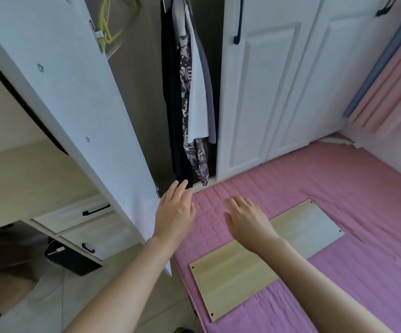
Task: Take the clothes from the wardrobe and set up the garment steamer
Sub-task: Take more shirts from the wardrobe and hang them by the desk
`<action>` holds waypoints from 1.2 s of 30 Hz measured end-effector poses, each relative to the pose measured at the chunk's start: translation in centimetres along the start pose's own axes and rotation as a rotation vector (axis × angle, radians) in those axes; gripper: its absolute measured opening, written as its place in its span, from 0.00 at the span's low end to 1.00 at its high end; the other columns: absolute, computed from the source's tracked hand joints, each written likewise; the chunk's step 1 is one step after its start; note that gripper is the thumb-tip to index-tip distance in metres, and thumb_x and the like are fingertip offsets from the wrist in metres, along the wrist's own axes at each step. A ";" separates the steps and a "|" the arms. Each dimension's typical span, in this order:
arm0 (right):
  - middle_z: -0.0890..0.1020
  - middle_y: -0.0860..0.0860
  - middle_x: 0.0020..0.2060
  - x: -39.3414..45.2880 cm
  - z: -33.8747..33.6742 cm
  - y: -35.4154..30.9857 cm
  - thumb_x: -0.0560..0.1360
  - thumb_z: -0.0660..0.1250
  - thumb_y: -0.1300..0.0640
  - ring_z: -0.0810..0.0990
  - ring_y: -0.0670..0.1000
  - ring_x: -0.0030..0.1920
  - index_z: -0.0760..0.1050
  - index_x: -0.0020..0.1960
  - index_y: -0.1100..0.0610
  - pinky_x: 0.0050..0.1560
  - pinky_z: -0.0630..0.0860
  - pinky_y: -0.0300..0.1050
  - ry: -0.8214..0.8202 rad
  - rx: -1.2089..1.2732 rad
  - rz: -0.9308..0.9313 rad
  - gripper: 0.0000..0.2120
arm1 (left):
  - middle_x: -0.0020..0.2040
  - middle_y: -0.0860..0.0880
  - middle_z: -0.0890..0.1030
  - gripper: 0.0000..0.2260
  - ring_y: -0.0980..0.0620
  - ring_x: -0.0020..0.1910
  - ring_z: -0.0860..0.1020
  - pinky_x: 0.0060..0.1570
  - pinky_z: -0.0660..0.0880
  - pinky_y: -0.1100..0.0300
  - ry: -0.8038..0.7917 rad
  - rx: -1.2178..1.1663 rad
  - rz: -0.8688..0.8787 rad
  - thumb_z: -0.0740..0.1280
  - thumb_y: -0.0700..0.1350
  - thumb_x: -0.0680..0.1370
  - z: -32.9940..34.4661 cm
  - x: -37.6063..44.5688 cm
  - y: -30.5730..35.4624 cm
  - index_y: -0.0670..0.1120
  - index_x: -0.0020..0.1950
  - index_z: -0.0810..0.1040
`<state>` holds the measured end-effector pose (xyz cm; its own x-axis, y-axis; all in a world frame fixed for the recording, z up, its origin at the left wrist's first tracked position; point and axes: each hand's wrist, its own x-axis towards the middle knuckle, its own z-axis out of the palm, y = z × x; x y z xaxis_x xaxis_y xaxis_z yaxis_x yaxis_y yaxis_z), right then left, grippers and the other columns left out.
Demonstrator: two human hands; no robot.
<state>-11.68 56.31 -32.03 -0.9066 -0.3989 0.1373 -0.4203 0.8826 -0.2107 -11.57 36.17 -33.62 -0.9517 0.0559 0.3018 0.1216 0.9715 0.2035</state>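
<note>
The white wardrobe stands in front of me with its left door (74,111) swung open. Inside hang several clothes: a black garment (173,104), a patterned purple-grey one (187,97) and a white one (197,104). Yellow-green hangers (108,22) hang empty at the upper left. My left hand (174,212) is stretched out, fingers apart and empty, just below the hem of the black garment. My right hand (247,216) hovers over the pink bed, fingers loosely spread, holding nothing. No garment steamer is in view.
A pink quilted bed (338,188) fills the right side, with a pale wooden board (242,267) lying on it. The wardrobe's right doors (274,92) are closed. White drawers (86,227) and a dark box (74,258) sit low at left. Pink curtains (391,80) hang at right.
</note>
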 end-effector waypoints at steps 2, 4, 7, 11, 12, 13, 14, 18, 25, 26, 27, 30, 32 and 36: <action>0.80 0.55 0.50 2.7 -1.0 0.3 0.79 0.60 0.56 0.78 0.58 0.52 0.75 0.57 0.61 0.53 0.75 0.48 0.037 -0.004 -0.037 0.11 | 0.69 0.44 0.73 0.17 0.42 0.71 0.68 0.66 0.69 0.49 0.044 0.017 -0.007 0.66 0.40 0.77 -0.5 2.3 -0.1 0.42 0.66 0.75; 0.79 0.55 0.54 5.6 -2.2 0.6 0.80 0.58 0.56 0.77 0.57 0.56 0.74 0.60 0.60 0.55 0.74 0.48 0.055 -0.002 -0.077 0.13 | 0.67 0.44 0.75 0.17 0.42 0.69 0.71 0.63 0.71 0.48 0.085 0.026 -0.030 0.68 0.40 0.76 -1.0 4.6 -0.3 0.42 0.65 0.76; 0.77 0.54 0.59 9.7 -4.2 0.9 0.81 0.57 0.54 0.74 0.56 0.61 0.71 0.64 0.59 0.60 0.72 0.48 0.086 0.005 -0.111 0.15 | 0.67 0.44 0.76 0.20 0.42 0.68 0.72 0.61 0.73 0.48 0.117 0.065 -0.054 0.69 0.40 0.74 -2.0 8.3 -0.8 0.42 0.66 0.75; 0.76 0.53 0.60 14.5 -6.6 1.7 0.81 0.55 0.53 0.73 0.55 0.62 0.71 0.65 0.58 0.61 0.71 0.47 0.135 -0.039 -0.124 0.16 | 0.69 0.46 0.74 0.21 0.43 0.69 0.71 0.64 0.71 0.49 0.145 0.097 -0.095 0.67 0.42 0.76 -3.6 13.6 -1.7 0.44 0.69 0.72; 0.76 0.53 0.60 15.6 -7.2 1.8 0.81 0.55 0.54 0.74 0.55 0.62 0.71 0.65 0.59 0.61 0.72 0.47 0.150 -0.057 -0.125 0.16 | 0.69 0.46 0.74 0.21 0.43 0.69 0.71 0.65 0.71 0.49 0.156 0.097 -0.106 0.68 0.43 0.76 -4.1 14.8 -1.9 0.45 0.70 0.72; 0.76 0.54 0.60 16.7 -7.7 1.9 0.81 0.56 0.54 0.74 0.55 0.62 0.72 0.64 0.59 0.60 0.73 0.47 0.166 -0.066 -0.127 0.16 | 0.68 0.46 0.74 0.21 0.43 0.68 0.72 0.64 0.71 0.50 0.170 0.097 -0.113 0.68 0.44 0.76 -4.5 15.9 -2.0 0.45 0.69 0.73; 0.76 0.54 0.60 18.0 -8.3 1.9 0.80 0.57 0.55 0.74 0.56 0.61 0.72 0.64 0.59 0.59 0.73 0.47 0.185 -0.067 -0.132 0.15 | 0.68 0.46 0.75 0.21 0.43 0.68 0.73 0.64 0.71 0.50 0.183 0.095 -0.119 0.69 0.44 0.76 -5.0 17.1 -2.2 0.45 0.69 0.73; 0.76 0.54 0.60 22.6 -10.7 1.8 0.80 0.58 0.56 0.74 0.55 0.62 0.72 0.64 0.60 0.57 0.74 0.45 0.251 -0.101 -0.179 0.15 | 0.71 0.48 0.72 0.20 0.47 0.70 0.69 0.68 0.66 0.52 0.219 0.056 -0.158 0.64 0.47 0.79 -6.9 21.9 -2.2 0.46 0.71 0.70; 0.75 0.51 0.61 30.3 -14.1 2.0 0.81 0.55 0.52 0.72 0.52 0.62 0.70 0.65 0.57 0.58 0.75 0.43 0.256 -0.196 -0.217 0.16 | 0.71 0.48 0.70 0.21 0.48 0.70 0.68 0.67 0.67 0.53 0.323 0.039 -0.120 0.62 0.46 0.80 -10.7 30.0 -1.8 0.47 0.72 0.66; 0.75 0.51 0.61 31.3 -14.6 2.0 0.81 0.55 0.52 0.72 0.52 0.62 0.71 0.65 0.57 0.57 0.75 0.43 0.257 -0.208 -0.220 0.16 | 0.71 0.47 0.71 0.21 0.47 0.70 0.68 0.67 0.67 0.53 0.327 0.054 -0.114 0.62 0.46 0.80 -11.1 31.0 -1.9 0.46 0.72 0.66; 0.75 0.51 0.61 32.3 -15.2 2.0 0.81 0.56 0.52 0.72 0.52 0.61 0.71 0.65 0.57 0.57 0.75 0.43 0.264 -0.216 -0.222 0.16 | 0.70 0.47 0.71 0.21 0.47 0.69 0.69 0.66 0.68 0.53 0.330 0.071 -0.108 0.63 0.46 0.80 -11.5 31.9 -1.9 0.46 0.72 0.66; 0.75 0.52 0.61 34.6 -16.8 1.4 0.81 0.58 0.54 0.73 0.53 0.60 0.70 0.66 0.58 0.56 0.76 0.44 0.300 -0.207 -0.225 0.16 | 0.70 0.47 0.71 0.20 0.47 0.69 0.69 0.65 0.69 0.53 0.330 0.126 -0.101 0.63 0.46 0.80 -12.3 34.4 -2.5 0.46 0.71 0.66; 0.75 0.53 0.63 36.0 -17.6 0.6 0.81 0.59 0.54 0.72 0.54 0.63 0.69 0.67 0.58 0.61 0.73 0.45 0.326 -0.185 -0.241 0.17 | 0.70 0.47 0.72 0.19 0.47 0.69 0.70 0.65 0.69 0.53 0.338 0.127 -0.107 0.62 0.46 0.80 -12.6 35.7 -3.1 0.46 0.71 0.67; 0.74 0.54 0.65 39.2 -19.0 -0.5 0.82 0.56 0.55 0.70 0.54 0.66 0.68 0.69 0.59 0.68 0.67 0.45 0.362 -0.151 -0.285 0.18 | 0.68 0.49 0.73 0.17 0.48 0.67 0.70 0.63 0.70 0.53 0.344 0.141 -0.131 0.60 0.46 0.80 -12.9 38.0 -4.6 0.47 0.69 0.68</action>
<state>-46.29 44.94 -8.13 -0.6733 -0.5418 0.5031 -0.6158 0.7875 0.0240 -44.66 30.90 -11.03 -0.8036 -0.1283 0.5811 -0.0577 0.9887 0.1385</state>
